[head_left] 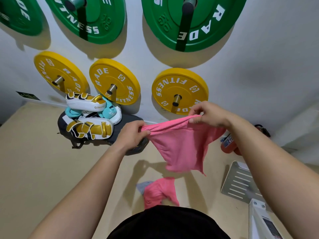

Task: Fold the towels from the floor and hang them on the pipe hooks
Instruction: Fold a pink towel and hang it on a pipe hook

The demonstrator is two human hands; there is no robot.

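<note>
I hold a pink towel (183, 145) up in the air in front of me. My left hand (133, 135) grips its bunched left top end, and my right hand (207, 114) pinches the top edge at the right. The cloth hangs down between them in a loose fold, with a corner trailing at the lower right. On the beige floor below lies a second pink towel (158, 192), crumpled, with a bit of grey cloth (144, 185) under its left side. Metal pipe pegs (177, 99) stick out of the white wall through the weight plates.
Yellow weight plates (179, 90) and green weight plates (193, 19) hang on the wall. White-and-gold kick pads (89, 125) and teal gear are piled on a dark bag at the wall's foot. A red fire extinguisher (228, 144) stands right, a slotted metal plate (240, 183) beside it.
</note>
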